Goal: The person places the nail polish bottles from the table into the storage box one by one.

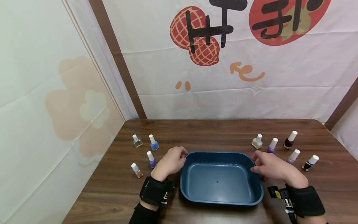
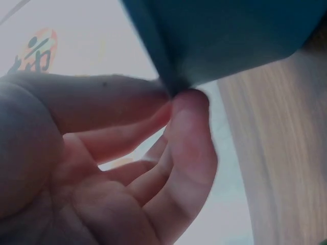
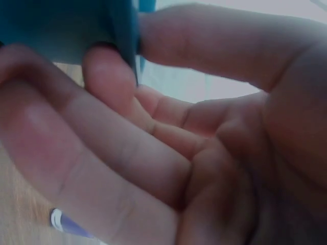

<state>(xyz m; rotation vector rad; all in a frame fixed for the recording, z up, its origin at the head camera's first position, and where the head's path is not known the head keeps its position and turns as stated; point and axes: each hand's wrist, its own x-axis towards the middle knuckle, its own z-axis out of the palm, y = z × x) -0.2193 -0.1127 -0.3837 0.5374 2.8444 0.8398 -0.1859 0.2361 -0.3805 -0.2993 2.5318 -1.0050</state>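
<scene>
A dark blue rectangular plastic tray with rounded corners stands in the middle, nothing inside it. At its upper left corner my left hand pinches the rim between thumb and fingers; the left wrist view shows the tray wall at the fingertips. My right hand grips the opposite rim, its thumb on the inner side and fingers beneath the outer wall in the right wrist view. Close by the left wrist lies a purple nail polish bottle. Another purple bottle is just behind the right hand.
Left of the tray are clear, blue and pinkish polish bottles. To the right are several more, among them a whitish one, a dark brown one and a black one. A printed cloth hangs behind the wooden table.
</scene>
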